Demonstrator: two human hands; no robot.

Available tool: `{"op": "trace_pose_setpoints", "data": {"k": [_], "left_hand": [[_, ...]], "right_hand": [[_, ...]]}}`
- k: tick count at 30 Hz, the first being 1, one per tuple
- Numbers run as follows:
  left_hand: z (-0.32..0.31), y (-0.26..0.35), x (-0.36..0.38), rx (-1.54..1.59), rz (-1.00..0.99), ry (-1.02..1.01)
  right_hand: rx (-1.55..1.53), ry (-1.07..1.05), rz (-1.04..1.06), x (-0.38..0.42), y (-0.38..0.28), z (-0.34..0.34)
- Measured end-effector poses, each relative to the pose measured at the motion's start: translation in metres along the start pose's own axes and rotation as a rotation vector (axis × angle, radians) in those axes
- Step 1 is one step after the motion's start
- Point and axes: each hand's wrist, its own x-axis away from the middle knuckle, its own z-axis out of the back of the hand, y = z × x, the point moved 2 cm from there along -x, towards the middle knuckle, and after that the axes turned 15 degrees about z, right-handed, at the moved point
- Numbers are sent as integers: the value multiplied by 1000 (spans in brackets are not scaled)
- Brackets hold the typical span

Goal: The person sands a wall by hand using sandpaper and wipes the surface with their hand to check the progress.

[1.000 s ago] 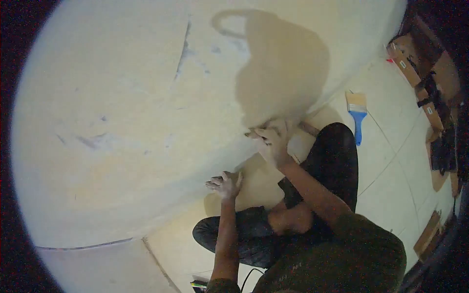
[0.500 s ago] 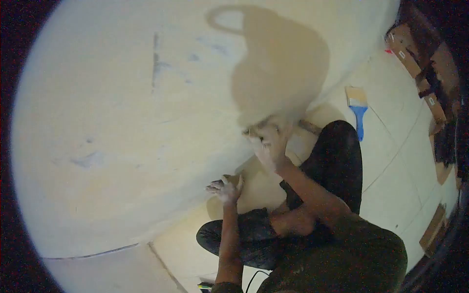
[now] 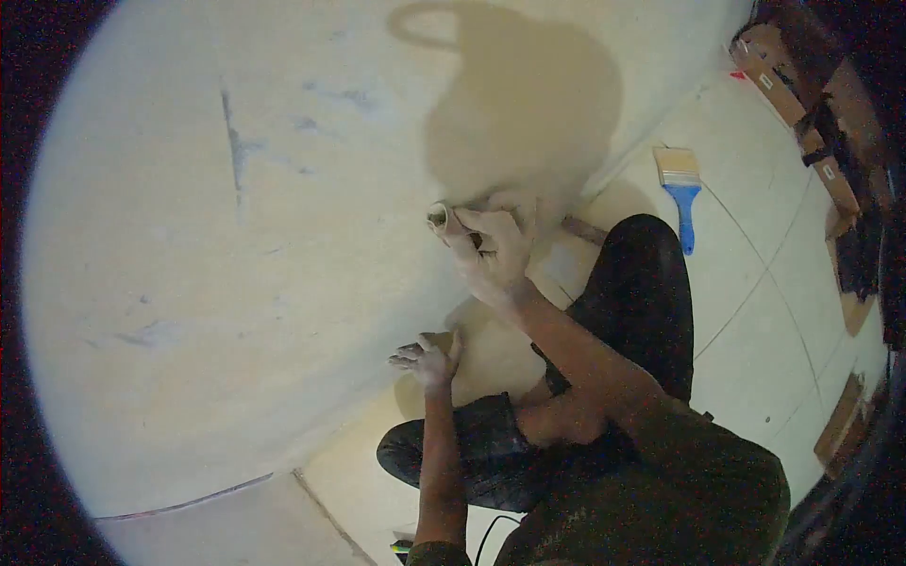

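Observation:
A pale wall [image 3: 283, 264] with grey-blue scuffs and a dark vertical mark fills the left and middle. My right hand [image 3: 495, 250], dusty white, is closed around a curled piece of sandpaper [image 3: 441, 219] close against the wall; the rolled end sticks out past the fingers. Lower down, my left hand [image 3: 429, 363] is also dusty, its fingers spread and nothing in it, close to the foot of the wall.
On the tiled floor [image 3: 755, 245] to the right lies a paintbrush [image 3: 681, 203] with a blue handle. Cardboard pieces [image 3: 774, 94] line the far right. My bent knees [image 3: 651, 255] are near the wall. A black cable [image 3: 491, 538] runs by my left side.
My right hand has shifted slightly left and turned, so the curled sandpaper now shows plainly. My left hand stays nearly in place, fingers still spread. The view has tilted a little.

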Motion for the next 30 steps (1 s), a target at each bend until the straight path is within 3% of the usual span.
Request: {"op": "trace_pose_setpoints", "data": {"k": [5, 11, 14, 16, 20, 22, 24, 26, 28, 30], "left_hand": [[15, 9, 5, -59, 15, -49], [1, 2, 2, -183, 58, -79], [10, 14, -8, -57, 89, -74], [18, 11, 6, -40, 108, -100], [15, 8, 6, -156, 48, -50], [9, 7, 10, -112, 40, -32], [14, 12, 7, -4, 70, -37], [12, 12, 4, 30, 40, 45], [7, 12, 1, -7, 25, 66], [6, 11, 5, -105, 33, 12]], "right_hand": [[264, -114, 270, 16, -14, 26], [107, -38, 199, -27, -19, 5], [-372, 5, -404, 15, 10, 1], [187, -54, 145, 34, 7, 22], [345, -50, 70, -6, -25, 26], [231, 36, 74, -27, -27, 21], [-369, 307, -232, 18, -23, -6], [-416, 323, -300, 30, -21, -12], [-23, 177, -139, 28, -13, 4], [159, 212, -35, -21, -26, 14]]}}
